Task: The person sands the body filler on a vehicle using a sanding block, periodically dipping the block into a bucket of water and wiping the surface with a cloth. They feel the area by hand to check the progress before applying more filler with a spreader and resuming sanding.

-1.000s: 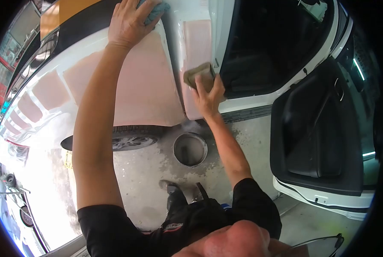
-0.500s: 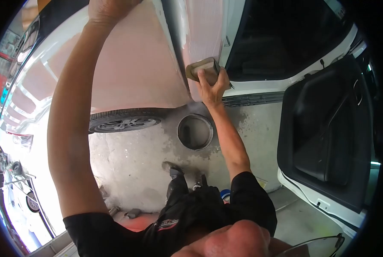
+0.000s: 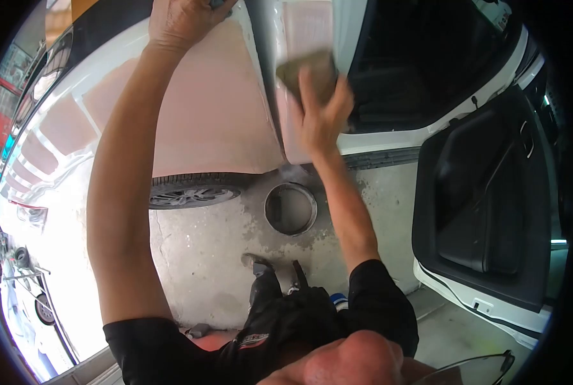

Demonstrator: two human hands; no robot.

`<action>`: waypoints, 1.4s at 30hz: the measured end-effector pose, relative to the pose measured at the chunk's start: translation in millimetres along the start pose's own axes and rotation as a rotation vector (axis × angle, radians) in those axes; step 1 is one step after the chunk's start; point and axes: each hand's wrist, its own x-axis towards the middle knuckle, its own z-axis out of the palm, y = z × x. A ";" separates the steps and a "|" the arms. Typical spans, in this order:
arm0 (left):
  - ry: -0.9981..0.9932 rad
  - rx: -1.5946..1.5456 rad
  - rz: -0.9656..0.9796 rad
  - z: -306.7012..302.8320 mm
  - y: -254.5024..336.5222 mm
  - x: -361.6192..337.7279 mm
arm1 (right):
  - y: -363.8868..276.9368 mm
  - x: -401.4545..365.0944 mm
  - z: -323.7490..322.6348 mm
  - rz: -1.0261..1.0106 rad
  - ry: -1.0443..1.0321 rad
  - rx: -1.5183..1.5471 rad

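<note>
My right hand [image 3: 325,112] grips a folded piece of sandpaper [image 3: 309,72], brownish and blurred by motion. It lies against the narrow pink-primed strip [image 3: 307,29] beside the dark door opening. At the top edge, my left hand [image 3: 182,24] is bent over the upper part of the white car's pink-primed panel [image 3: 203,109]. Its fingers are partly cut off by the frame, and a small bluish-grey thing [image 3: 216,3] shows by the thumb; I cannot make out what it is.
A round black tub [image 3: 291,208] of greyish liquid stands on the wet concrete floor [image 3: 203,256] near my feet. The car's wheel [image 3: 193,192] is left of it. An opened car door [image 3: 485,205] with black trim stands at the right.
My right hand has moved up the primed strip with the sandpaper. The left hand sits lower and further right in view, and the whole view has shifted slightly.
</note>
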 end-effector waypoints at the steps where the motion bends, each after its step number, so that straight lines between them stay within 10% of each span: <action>1: 0.004 -0.010 -0.005 1.1 0.7 -1.6 | -8.8 44.6 -6.8 0.042 -0.059 -0.051; 5: 0.011 -0.024 -0.003 2.0 0.7 -2.9 | -11.7 101.6 -2.7 0.027 0.009 -0.024; 11: -0.065 0.003 -0.054 -5.9 4.0 0.6 | 18.4 -38.1 7.0 -0.070 0.009 -0.086; 17: -0.035 -0.043 -0.044 0.2 1.6 -3.2 | -16.3 133.1 -6.6 0.045 -0.009 -0.073; 22: 0.118 -0.002 0.063 7.1 -2.4 0.4 | 11.2 -31.0 9.9 -0.043 0.073 0.001; 28: -0.002 0.000 0.035 -0.8 3.0 3.6 | -14.3 113.6 -10.6 0.037 -0.057 -0.045; 34: 0.097 0.015 0.077 6.1 -1.2 2.6 | 2.7 0.9 -1.0 0.002 0.045 -0.006; 42: 0.077 0.014 0.084 7.2 -3.5 0.2 | -8.7 116.7 -8.7 0.067 0.007 0.030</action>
